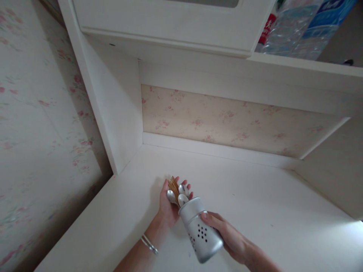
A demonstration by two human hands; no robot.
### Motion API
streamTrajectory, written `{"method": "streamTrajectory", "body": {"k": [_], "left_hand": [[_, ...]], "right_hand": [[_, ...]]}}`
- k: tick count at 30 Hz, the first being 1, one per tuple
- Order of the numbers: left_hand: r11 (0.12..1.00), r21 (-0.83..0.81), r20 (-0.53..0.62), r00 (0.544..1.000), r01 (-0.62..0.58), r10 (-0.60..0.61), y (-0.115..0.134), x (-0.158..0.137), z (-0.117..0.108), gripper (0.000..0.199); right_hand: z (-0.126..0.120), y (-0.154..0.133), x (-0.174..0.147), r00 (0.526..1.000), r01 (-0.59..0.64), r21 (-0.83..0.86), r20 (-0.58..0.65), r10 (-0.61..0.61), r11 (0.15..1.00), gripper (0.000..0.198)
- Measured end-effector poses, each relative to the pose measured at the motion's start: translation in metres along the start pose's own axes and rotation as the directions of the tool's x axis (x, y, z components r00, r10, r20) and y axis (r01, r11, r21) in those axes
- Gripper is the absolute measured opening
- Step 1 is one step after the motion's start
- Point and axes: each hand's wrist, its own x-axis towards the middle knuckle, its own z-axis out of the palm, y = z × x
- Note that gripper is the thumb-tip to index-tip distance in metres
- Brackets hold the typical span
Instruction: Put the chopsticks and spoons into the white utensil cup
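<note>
A silver metal cutlery holder (202,230) with round holes in its side is tilted, its mouth toward the upper left. My right hand (227,232) is closed around the holder's right side, thumb near its neck. Out of the mouth stick several brown chopsticks (173,188) and three metal spoons (183,189), bowls outward. My left hand (168,206) is cupped beneath and around these ends, palm up, its fingertips showing beyond the spoons. The lower ends of the utensils are hidden inside the holder.
Below lies a white cabinet top (241,200), with a white side panel (116,102) at left. A closed white cupboard (170,26) overhangs the back. Plastic bottles (295,30) stand on the upper right shelf. Floral wallpaper (36,124) covers the left wall.
</note>
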Motion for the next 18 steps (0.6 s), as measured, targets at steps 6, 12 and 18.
{"method": "streamTrajectory", "body": {"k": [6,12,18], "left_hand": [[0.998,-0.057,-0.031,0.999,-0.029,0.027,0.003,0.001,-0.001,0.031],[0.998,-0.056,-0.049,0.998,-0.037,0.034,0.01,-0.003,0.004,0.035],[0.999,0.022,0.035,0.999,0.038,-0.039,0.011,-0.012,0.012,0.038]], "right_hand": [[-0.004,-0.002,-0.002,0.998,-0.056,0.1,0.017,0.055,0.993,0.047],[-0.015,0.001,-0.003,0.993,-0.113,0.203,-0.002,0.115,0.973,0.049],[-0.024,0.002,-0.003,0.993,-0.105,0.256,-0.021,0.115,0.961,0.05]]}}
